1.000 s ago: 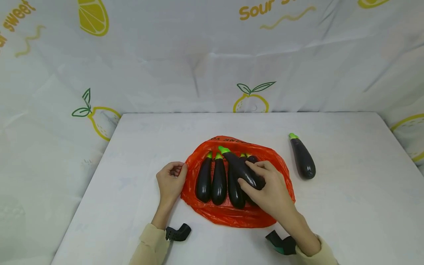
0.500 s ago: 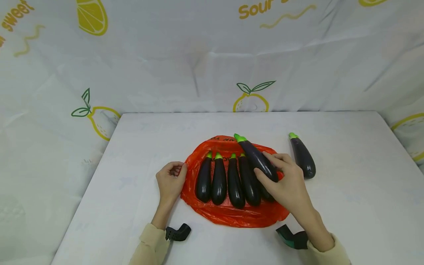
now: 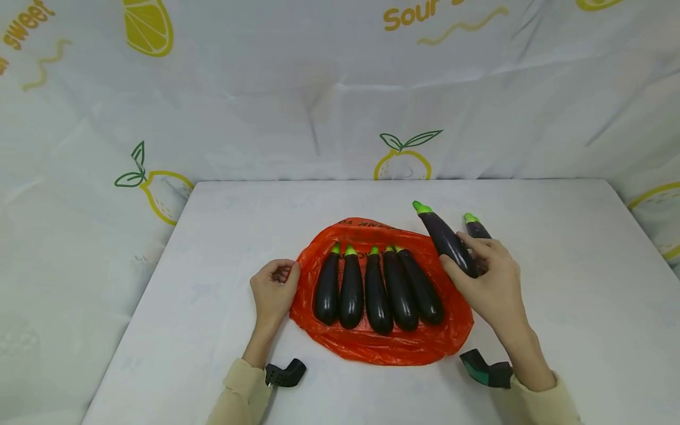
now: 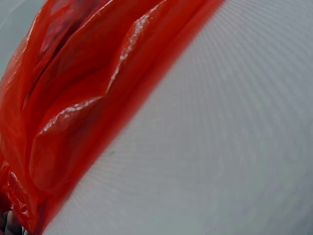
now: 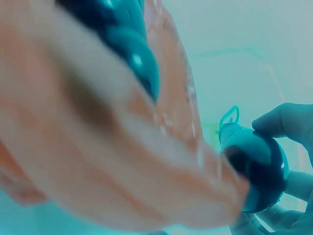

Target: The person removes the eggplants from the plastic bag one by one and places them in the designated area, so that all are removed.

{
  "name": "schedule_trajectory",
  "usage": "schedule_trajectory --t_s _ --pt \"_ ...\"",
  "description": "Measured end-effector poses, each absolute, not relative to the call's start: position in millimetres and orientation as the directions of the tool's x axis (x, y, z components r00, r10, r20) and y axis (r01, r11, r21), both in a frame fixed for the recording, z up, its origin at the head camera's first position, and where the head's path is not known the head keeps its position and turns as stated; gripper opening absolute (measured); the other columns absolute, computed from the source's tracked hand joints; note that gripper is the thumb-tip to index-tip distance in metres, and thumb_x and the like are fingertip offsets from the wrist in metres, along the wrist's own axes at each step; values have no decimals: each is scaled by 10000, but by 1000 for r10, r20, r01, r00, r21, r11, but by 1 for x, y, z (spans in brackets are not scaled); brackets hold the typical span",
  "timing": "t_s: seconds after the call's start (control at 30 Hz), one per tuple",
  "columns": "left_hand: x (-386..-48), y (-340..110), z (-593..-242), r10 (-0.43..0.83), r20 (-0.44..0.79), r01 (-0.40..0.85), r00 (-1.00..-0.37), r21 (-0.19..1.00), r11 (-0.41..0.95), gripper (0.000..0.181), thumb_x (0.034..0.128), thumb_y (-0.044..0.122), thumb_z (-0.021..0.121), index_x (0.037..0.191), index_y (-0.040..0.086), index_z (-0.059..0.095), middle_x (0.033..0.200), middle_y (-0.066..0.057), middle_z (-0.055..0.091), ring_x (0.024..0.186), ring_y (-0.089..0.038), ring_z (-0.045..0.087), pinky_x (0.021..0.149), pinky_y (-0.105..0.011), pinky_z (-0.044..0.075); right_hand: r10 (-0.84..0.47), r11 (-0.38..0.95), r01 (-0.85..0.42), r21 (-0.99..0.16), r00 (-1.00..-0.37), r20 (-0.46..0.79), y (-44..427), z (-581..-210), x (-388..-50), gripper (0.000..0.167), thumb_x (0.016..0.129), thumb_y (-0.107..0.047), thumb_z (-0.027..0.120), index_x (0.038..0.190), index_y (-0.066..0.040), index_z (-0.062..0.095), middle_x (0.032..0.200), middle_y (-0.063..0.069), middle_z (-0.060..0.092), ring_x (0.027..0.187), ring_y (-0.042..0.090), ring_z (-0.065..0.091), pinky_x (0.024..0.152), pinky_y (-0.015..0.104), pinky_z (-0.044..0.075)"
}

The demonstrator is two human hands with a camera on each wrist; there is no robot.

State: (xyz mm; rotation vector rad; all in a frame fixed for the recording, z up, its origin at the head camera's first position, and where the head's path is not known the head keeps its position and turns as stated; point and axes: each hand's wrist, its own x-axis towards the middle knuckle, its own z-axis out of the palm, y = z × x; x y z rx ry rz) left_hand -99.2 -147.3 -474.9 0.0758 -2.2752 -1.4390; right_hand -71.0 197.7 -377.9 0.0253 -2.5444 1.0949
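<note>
My right hand [image 3: 491,283] grips a dark eggplant [image 3: 446,239] by its thick lower part, thumb on the left side, over the right edge of the red plastic bag [image 3: 372,353]. The right wrist view shows that eggplant [image 5: 259,166] between thumb and fingers. Several eggplants [image 3: 376,295] lie side by side on the bag, green stems toward the back. My left hand [image 3: 275,290] pinches the bag's left edge with curled fingers. In the left wrist view the bag [image 4: 98,78] is creased, and little of the hand shows.
Another eggplant [image 3: 479,229] lies on the white table [image 3: 212,236] at the right, partly hidden behind my right hand. A white cloth [image 3: 239,106] printed with lemons hangs behind the table. Each wrist carries a dark device [image 3: 287,373].
My right hand has carried its eggplant rightward and a little back, from above the row to the bag's right edge, uncovering the eggplants below. My left hand has stayed in place.
</note>
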Motion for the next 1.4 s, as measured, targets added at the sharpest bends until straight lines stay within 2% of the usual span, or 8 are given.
schedule_trajectory --t_s 0.17,0.4,0.53,0.73,0.9,1.0,1.17,1.4 --pt "-98 -147 -476 -281 340 186 -898 870 457 81 884 83 728 863 9 753 742 -136 697 644 -95 537 616 -113 471 187 694 -123 -709 -921 342 212 -378 -76 465 856 -112 762 1277 61 667 1092 279 607 863 338 576 710 -49 343" --pt "-98 -147 -475 -287 344 194 -894 875 444 64 873 61 716 838 14 744 712 -133 675 631 -95 528 607 -122 470 284 684 -19 -730 -914 291 228 -380 -80 486 867 -158 763 1309 17 665 1176 273 631 948 262 553 759 -59 310" --pt "-98 -148 -475 -294 341 192 -893 879 437 65 869 56 706 826 26 743 697 -122 666 627 -88 523 607 -124 470 322 677 32 -735 -911 258 236 -381 -83 505 875 -174 753 1335 9 650 1208 270 628 939 186 509 758 -52 309" --pt "-97 -148 -474 -299 327 181 -896 885 428 64 866 57 696 825 29 737 697 -125 658 627 -89 518 604 -126 469 349 671 65 -738 -906 237 245 -382 -84 515 892 -184 727 1356 18 627 1240 285 616 967 198 507 752 -44 307" --pt "-98 -148 -473 -298 324 174 -898 883 436 56 855 48 693 820 28 731 693 -126 656 620 -101 522 594 -131 469 377 675 99 -732 -898 226 251 -384 -85 525 897 -200 718 1371 3 618 1270 275 615 950 158 493 749 -28 302" --pt "-99 -148 -475 -300 327 174 -896 880 442 66 857 41 685 810 35 730 683 -118 652 615 -104 522 588 -136 461 383 682 107 -723 -895 229 254 -385 -86 531 899 -198 715 1377 8 611 1283 278 612 966 194 518 740 -28 289" --pt "-100 -148 -475 -309 324 169 -894 883 437 74 858 34 689 799 47 732 678 -114 648 613 -101 516 582 -131 446 387 683 123 -720 -897 213 261 -386 -86 542 909 -203 697 1391 21 591 1322 301 588 1037 337 572 710 -36 281" --pt "-99 -148 -476 -313 305 151 -899 889 432 73 860 37 692 800 48 733 679 -116 648 612 -97 513 581 -131 445 401 674 153 -722 -897 184 270 -391 -87 558 905 -210 690 1398 28 581 1343 332 564 1015 363 585 666 -45 291"
